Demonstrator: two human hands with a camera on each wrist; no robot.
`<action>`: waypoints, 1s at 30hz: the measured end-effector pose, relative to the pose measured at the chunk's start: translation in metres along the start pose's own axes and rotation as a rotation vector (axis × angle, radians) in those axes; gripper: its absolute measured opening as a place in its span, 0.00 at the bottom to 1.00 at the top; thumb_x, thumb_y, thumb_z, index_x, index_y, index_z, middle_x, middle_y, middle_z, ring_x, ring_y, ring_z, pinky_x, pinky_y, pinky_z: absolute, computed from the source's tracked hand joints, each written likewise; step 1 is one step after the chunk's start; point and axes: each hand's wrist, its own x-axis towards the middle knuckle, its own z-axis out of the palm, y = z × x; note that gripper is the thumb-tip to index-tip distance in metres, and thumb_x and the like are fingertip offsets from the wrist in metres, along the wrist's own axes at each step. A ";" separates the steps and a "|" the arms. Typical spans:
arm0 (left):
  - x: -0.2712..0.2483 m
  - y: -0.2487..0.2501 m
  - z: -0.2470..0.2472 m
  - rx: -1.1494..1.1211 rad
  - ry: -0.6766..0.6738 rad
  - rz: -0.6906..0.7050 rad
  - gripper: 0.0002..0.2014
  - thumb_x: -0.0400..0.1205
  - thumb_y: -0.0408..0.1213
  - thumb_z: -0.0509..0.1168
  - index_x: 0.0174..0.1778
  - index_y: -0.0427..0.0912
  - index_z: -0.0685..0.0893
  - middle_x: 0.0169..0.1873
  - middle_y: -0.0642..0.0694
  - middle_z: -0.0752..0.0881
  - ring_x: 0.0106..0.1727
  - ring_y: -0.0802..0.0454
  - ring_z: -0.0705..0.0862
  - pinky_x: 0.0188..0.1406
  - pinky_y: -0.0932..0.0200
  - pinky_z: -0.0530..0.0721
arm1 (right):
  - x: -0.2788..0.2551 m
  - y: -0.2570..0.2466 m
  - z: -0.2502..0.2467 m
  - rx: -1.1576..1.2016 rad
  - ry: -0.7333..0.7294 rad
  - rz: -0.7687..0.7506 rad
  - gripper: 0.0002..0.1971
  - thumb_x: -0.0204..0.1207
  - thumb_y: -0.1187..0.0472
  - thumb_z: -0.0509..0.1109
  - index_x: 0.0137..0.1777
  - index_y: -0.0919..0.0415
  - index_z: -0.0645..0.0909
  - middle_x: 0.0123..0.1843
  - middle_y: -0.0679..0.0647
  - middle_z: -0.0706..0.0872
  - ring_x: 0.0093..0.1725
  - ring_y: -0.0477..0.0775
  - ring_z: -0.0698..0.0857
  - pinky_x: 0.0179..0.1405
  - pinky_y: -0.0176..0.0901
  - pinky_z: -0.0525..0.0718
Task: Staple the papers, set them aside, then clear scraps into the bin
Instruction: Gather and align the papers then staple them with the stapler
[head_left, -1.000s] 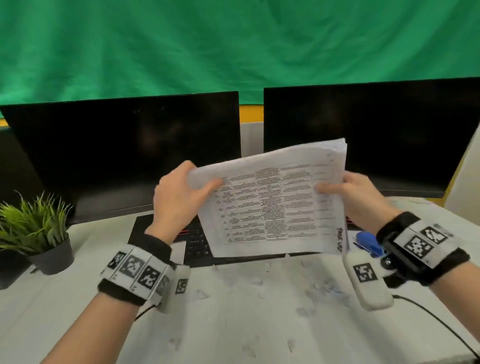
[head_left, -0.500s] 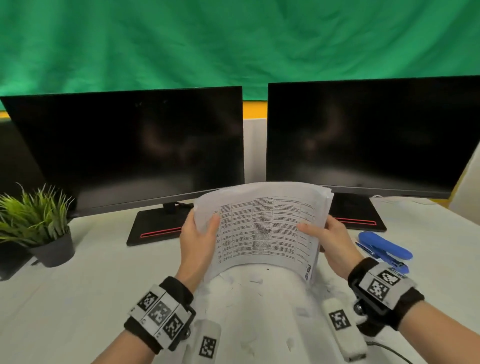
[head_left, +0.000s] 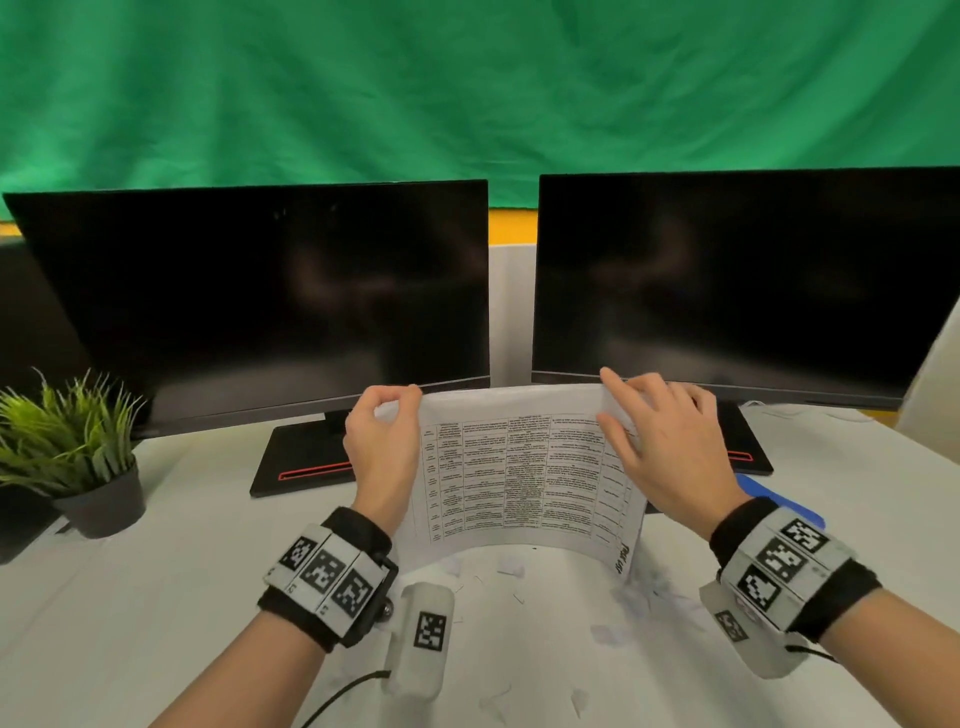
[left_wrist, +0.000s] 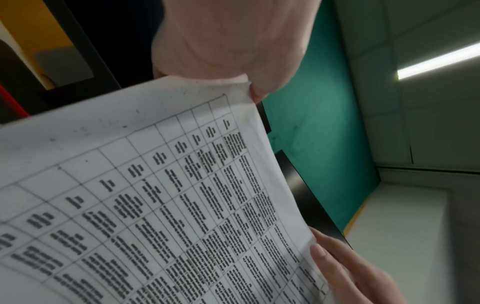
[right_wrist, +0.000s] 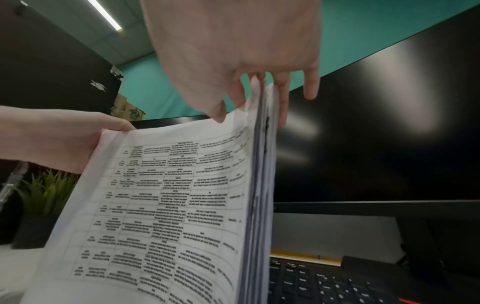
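Observation:
A thick stack of printed papers stands bowed on its lower edge on the white table. My left hand pinches its top left corner, thumb in front, as the left wrist view shows. My right hand pinches the top right corner. In the right wrist view its thumb lies on the front sheet and its fingers behind the stack. A blue stapler lies on the table, mostly hidden behind my right wrist. Small paper scraps lie scattered in front of the stack.
Two dark monitors stand close behind the papers, their bases on the table. A potted plant sits at the far left. A black keyboard lies behind the stack. Cables run from both wrist units.
The stack came down from mid-air and now stands on the table on its lower edge. Both hands slid from its sides up to the top corners.

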 end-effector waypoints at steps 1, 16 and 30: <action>0.001 -0.002 0.000 0.002 -0.001 0.020 0.05 0.82 0.42 0.64 0.40 0.53 0.79 0.39 0.53 0.82 0.40 0.58 0.81 0.31 0.65 0.75 | 0.000 0.001 0.000 -0.019 0.020 0.008 0.24 0.79 0.43 0.57 0.72 0.52 0.75 0.64 0.55 0.83 0.64 0.59 0.80 0.71 0.60 0.69; -0.015 0.031 0.035 1.296 -0.429 0.729 0.25 0.84 0.58 0.45 0.64 0.50 0.79 0.58 0.49 0.82 0.64 0.49 0.79 0.81 0.37 0.51 | 0.015 -0.003 -0.003 0.256 -0.176 0.042 0.21 0.81 0.59 0.62 0.74 0.51 0.68 0.58 0.48 0.72 0.60 0.47 0.67 0.60 0.40 0.73; 0.002 0.076 0.041 1.068 -0.440 0.860 0.11 0.84 0.39 0.60 0.62 0.45 0.72 0.39 0.50 0.80 0.36 0.49 0.80 0.34 0.54 0.74 | -0.019 0.016 0.012 0.875 -0.133 0.644 0.54 0.69 0.60 0.78 0.83 0.49 0.41 0.83 0.57 0.50 0.80 0.61 0.60 0.79 0.59 0.64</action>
